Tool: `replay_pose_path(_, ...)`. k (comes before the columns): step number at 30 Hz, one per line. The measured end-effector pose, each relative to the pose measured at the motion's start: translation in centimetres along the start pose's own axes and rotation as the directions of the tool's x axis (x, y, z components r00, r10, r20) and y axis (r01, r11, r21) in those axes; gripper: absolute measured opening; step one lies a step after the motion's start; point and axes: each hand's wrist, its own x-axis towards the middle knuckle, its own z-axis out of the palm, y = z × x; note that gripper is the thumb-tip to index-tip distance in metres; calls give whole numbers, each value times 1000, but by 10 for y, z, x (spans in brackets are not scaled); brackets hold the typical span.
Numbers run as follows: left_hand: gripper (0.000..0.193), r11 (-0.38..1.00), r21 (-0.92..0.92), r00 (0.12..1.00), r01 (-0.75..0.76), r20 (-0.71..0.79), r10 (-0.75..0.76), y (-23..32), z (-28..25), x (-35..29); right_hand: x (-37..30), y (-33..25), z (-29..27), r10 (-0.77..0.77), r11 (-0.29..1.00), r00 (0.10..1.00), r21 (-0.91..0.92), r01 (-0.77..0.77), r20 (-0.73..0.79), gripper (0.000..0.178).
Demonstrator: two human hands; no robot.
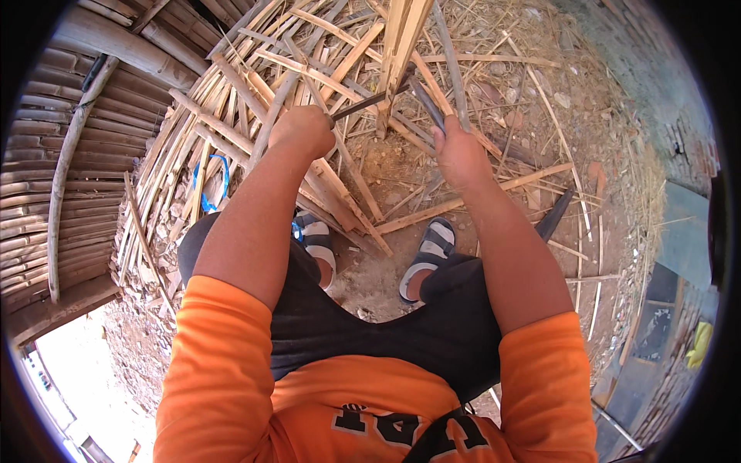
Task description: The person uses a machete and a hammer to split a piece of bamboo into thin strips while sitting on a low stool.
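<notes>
My left hand (303, 131) is closed around the handle end of a long, narrow dark blade (363, 105), which looks like a machete. Its far end meets an upright split piece of wood or bamboo (395, 58) standing on the ground ahead of me. In my right hand (463, 157), the fingers wrap round a dark, smooth bar (427, 102) that slants up toward the same upright piece. Whether the bar touches the blade's tip I cannot tell. Both handles are mostly covered by my fists.
Split strips (216, 123) lie heaped at the left and far side, with a loop of blue strap (225, 181) among them. A slatted bamboo wall (85, 154) rises at left. My sandalled feet (432, 251) rest on the dirt near a long strip (478, 199). A brick wall (671, 108) stands at right.
</notes>
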Motion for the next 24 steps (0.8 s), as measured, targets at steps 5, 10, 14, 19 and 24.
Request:
replay_pose_path(5,29,1000,-18,995,-16,-97,14,-5,16,7,7,-13,-3,93,980,991,187,-74,-99,37)
replay_pose_path(10,29,999,-1,994,-39,-98,39,3,-1,-14,19,-31,-47,153,944,910,328,-20,-385,38)
replay_pose_path(14,28,1000,-22,998,-19,-64,17,8,6,-4,2,-2,-8,89,992,982,109,-71,-169,39)
replay_pose_path(19,27,999,-16,997,-40,-67,39,0,34,16,16,10,0,108,989,974,119,-86,-198,39)
replay_pose_path(24,30,1000,-20,999,1,47,0,22,-8,-17,30,-17,-51,224,939,893,331,-91,-391,38)
